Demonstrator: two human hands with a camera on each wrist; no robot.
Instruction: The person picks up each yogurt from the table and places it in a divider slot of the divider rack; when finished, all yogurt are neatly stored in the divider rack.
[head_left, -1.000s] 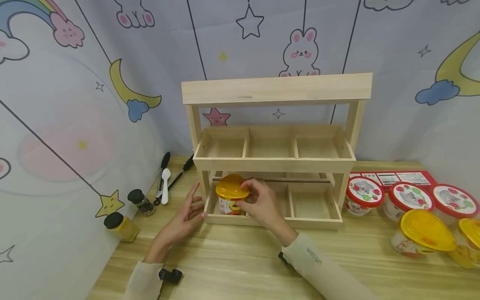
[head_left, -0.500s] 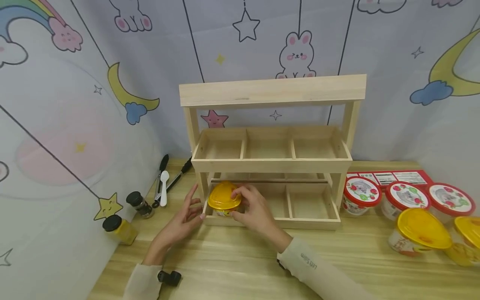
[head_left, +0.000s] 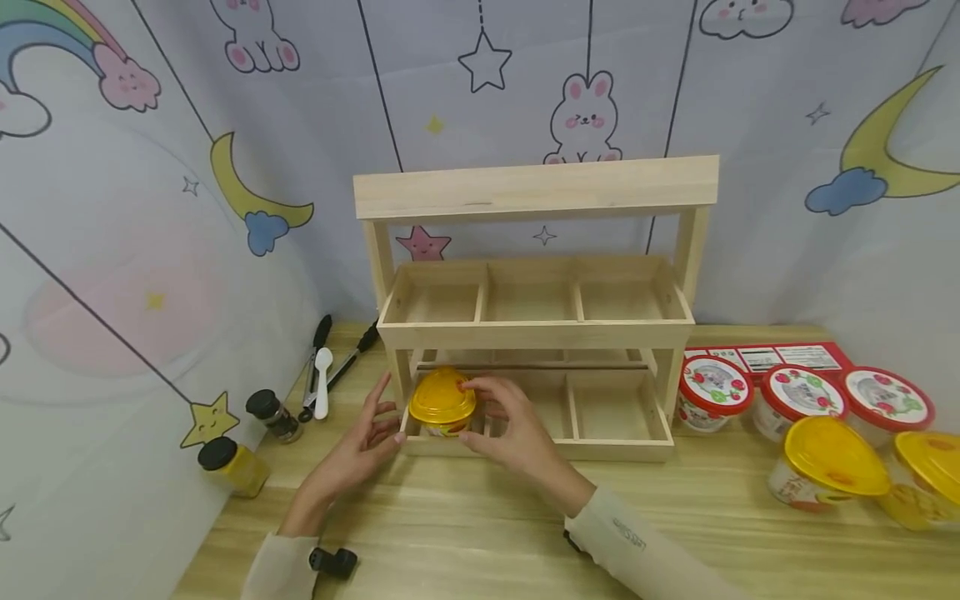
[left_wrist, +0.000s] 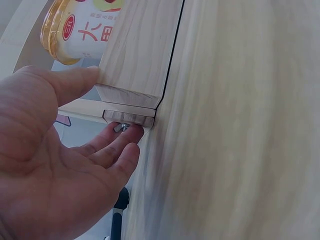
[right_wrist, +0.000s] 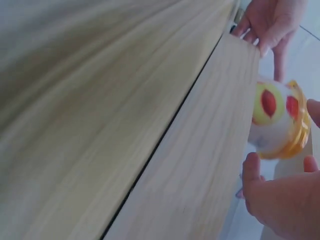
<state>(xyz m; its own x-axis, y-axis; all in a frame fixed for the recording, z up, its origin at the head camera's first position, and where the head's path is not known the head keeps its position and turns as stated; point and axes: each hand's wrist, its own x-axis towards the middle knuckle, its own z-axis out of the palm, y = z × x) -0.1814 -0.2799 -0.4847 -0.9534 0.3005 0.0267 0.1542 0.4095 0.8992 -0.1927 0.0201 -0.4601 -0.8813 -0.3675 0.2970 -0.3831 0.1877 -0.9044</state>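
A fruit cup (head_left: 442, 404) with a yellow domed lid and peach pictures on its label stands upright in the left compartment of the wooden rack's lower tray (head_left: 536, 450). My right hand (head_left: 517, 433) is at the cup's right side, thumb near its front and fingertips by the lid edge, the fingers loosely spread. In the right wrist view a gap shows between the thumb and the cup (right_wrist: 272, 117). My left hand (head_left: 356, 454) holds the tray's left front corner. Its thumb lies at the top edge of the front board (left_wrist: 137, 55), its fingers against the outer side.
The rack's upper tray (head_left: 536, 333) has three compartments. Right of the rack stand several red-lidded tubs (head_left: 716, 392) and yellow-lidded cups (head_left: 828, 462). At left lie tongs (head_left: 352, 358) and a white spoon (head_left: 322, 383), near a black-capped jar (head_left: 273, 415) and a yellow jar (head_left: 234, 467).
The cup has gone down and slightly left into the tray's left compartment. My right hand's fingers have loosened from around it. The left hand stays at the tray corner.
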